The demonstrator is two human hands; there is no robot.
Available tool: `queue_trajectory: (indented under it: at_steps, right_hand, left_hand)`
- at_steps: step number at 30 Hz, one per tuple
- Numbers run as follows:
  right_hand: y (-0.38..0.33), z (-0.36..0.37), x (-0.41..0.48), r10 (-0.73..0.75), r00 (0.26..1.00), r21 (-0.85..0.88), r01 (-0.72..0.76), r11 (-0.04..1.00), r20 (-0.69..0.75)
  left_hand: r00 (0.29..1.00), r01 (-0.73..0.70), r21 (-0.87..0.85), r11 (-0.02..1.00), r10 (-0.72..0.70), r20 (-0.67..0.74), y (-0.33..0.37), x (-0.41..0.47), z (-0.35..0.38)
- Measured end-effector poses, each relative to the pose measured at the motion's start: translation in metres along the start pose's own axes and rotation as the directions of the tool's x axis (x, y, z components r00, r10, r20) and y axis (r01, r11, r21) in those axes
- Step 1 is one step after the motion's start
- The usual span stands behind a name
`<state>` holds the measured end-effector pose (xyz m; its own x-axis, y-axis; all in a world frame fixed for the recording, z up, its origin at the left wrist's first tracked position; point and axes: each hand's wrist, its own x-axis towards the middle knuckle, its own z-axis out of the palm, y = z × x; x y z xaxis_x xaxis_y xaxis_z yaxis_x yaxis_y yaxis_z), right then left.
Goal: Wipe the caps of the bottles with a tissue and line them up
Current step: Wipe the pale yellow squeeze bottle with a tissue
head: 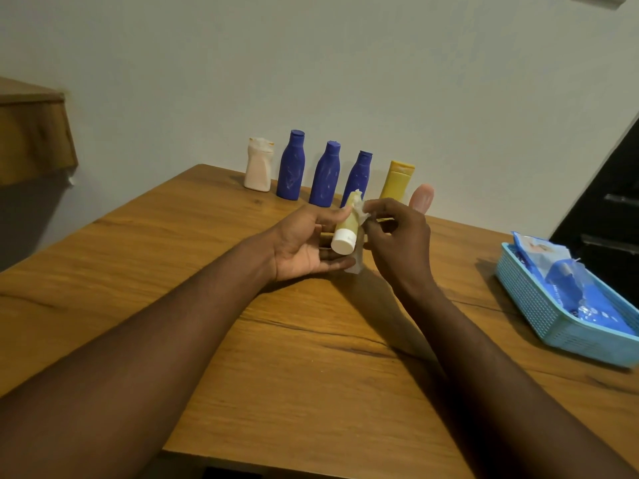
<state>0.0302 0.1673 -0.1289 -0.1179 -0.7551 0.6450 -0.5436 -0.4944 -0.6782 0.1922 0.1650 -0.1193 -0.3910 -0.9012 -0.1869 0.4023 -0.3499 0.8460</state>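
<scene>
My left hand (304,243) holds a small pale green tube (348,224) with a white cap (343,242) that points toward me. My right hand (397,236) pinches a white tissue (359,216) against the tube's side, and the tissue hangs down to the table. Along the wall stands a row: a white bottle (258,164), three blue bottles (291,165) (325,174) (358,176), a yellow bottle (397,181) and a pink bottle (422,198), partly hidden behind my right hand.
The wooden table (242,340) carries a light blue basket (539,305) with blue wipe packs at the right. A wooden shelf (31,133) juts out at the upper left. A dark door stands at the far right.
</scene>
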Motion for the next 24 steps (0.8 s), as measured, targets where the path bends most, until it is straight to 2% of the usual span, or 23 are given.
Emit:
queue_trajectory:
  at_steps: [5,11,16,20,24]
  right_hand:
    - [-0.008,0.002,-0.004,-0.068,0.996,0.048,0.065,0.997,0.056]
    - [-0.006,0.0,0.001,-0.082,0.997,-0.022,0.082,0.996,0.001]
    - [0.001,-0.009,0.009,0.037,0.996,0.052,-0.033,0.998,-0.078]
    - [0.005,-0.014,0.011,0.154,0.988,0.133,-0.149,0.98,-0.023]
    - [0.002,-0.014,0.011,0.259,0.965,0.214,-0.263,0.941,0.045]
  left_hand:
    - [0.998,-0.044,-0.035,0.998,0.043,-0.038,0.002,0.001,-0.004]
    - [1.0,-0.004,0.014,1.0,0.004,0.005,0.001,0.001,-0.005]
    - [0.998,0.047,0.15,0.988,-0.053,0.037,0.002,-0.006,-0.001]
    - [0.999,0.033,0.311,0.95,-0.039,0.015,0.002,-0.007,-0.001]
    - [1.0,0.005,0.377,0.926,-0.011,0.014,0.003,-0.005,-0.004]
